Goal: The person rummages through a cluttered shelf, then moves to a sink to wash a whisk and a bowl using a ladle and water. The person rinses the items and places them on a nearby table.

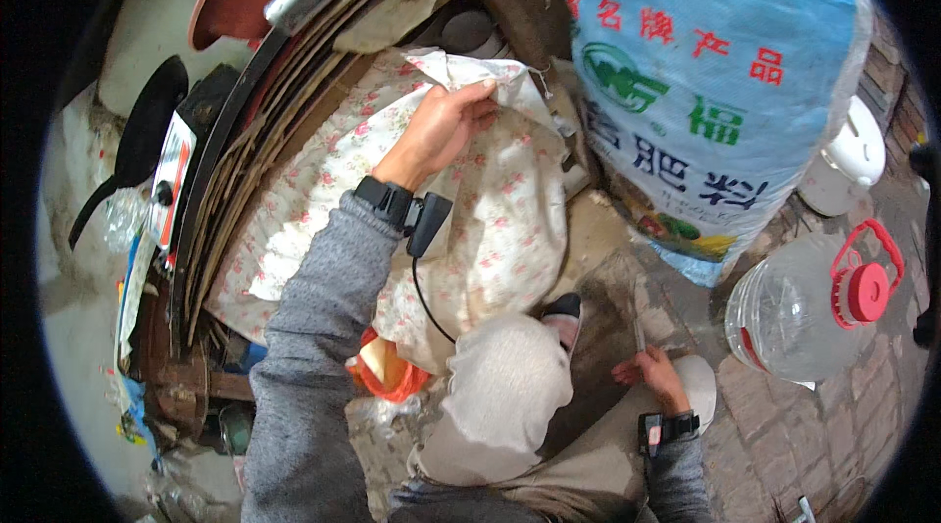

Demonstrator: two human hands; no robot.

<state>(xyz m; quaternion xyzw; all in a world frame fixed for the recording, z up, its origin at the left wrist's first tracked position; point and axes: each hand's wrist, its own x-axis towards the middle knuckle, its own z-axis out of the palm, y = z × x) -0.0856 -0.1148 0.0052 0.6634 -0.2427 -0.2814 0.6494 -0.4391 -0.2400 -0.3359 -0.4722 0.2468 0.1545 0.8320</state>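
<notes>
My left hand (450,127) pinches the upper edge of a white floral cloth (514,192) between thumb and fingers. The cloth hangs in folds in front of me, against a stack of flattened cardboard (257,126). My right hand (658,374) is low at the right, beside my knee, closed on the lower end of a thin, long object (638,313) that points upward; its kind cannot be told. A white cloth cover (507,383) lies over my left knee. Both wrists wear black straps with devices.
A blue woven fertilizer sack (706,82) stands at the upper right. Beside it are a clear plastic jug with a red cap (798,310) and a white lidded bucket (845,155). A black pan (151,122) is at the left, an orange-red net bag (386,368) below the cloth.
</notes>
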